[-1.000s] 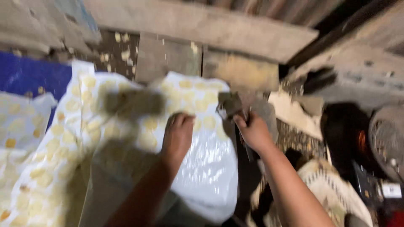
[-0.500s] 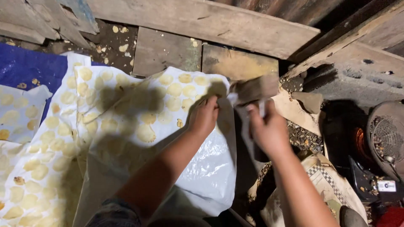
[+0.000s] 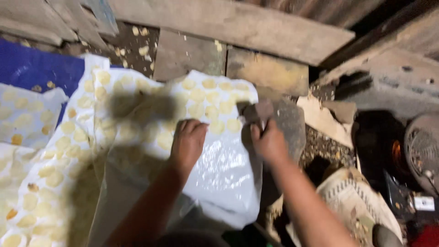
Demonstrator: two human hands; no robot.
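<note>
A white plastic sheet [image 3: 219, 169] dotted with several round yellow discs [image 3: 206, 97] lies spread over the ground. My left hand [image 3: 188, 142] presses flat on the sheet near its middle, fingers together. My right hand [image 3: 269, 142] grips a dark brownish stone-like block [image 3: 257, 112] at the sheet's right edge. Both forearms reach in from the bottom of the view.
Wooden planks [image 3: 238, 23] run along the top. A blue tarp [image 3: 36, 68] shows at the left under more dotted sheets [image 3: 27, 110]. A flat stone slab [image 3: 290, 121], rubble, a woven sack [image 3: 361, 206] and a dark fire pit with an ember glow [image 3: 395, 151] sit at the right.
My left hand slid back from the sheet's right edge to its middle. My right hand lowered the block from above the planks down to the sheet's edge.
</note>
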